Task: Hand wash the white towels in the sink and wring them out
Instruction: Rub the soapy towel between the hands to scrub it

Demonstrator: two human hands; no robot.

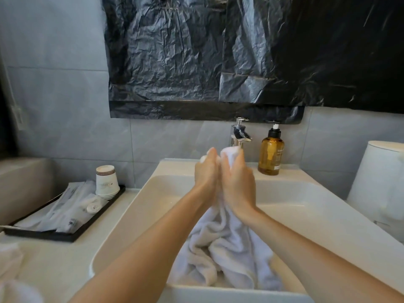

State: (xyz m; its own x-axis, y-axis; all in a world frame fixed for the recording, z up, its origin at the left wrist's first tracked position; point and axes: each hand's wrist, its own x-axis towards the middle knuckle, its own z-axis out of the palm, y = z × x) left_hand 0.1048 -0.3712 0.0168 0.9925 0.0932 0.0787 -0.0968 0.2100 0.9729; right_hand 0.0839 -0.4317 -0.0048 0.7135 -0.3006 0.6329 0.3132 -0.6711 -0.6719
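Observation:
A white towel (227, 248) hangs from both my hands down into the white rectangular sink (306, 211). My left hand (206, 171) and my right hand (237, 180) are pressed side by side, each gripping the bunched top of the towel above the basin. A bit of white cloth sticks out above the fingers, just in front of the chrome faucet (239, 134). The towel's lower folds lie crumpled on the sink's bottom near the front edge.
An amber soap pump bottle (270, 156) stands on the sink's back rim, right of the faucet. A black tray (65, 217) with a paper cup (106, 181) and wrapped toiletries sits on the left counter. More white cloth (13, 276) lies at the bottom left. A toilet tank (380, 176) is at right.

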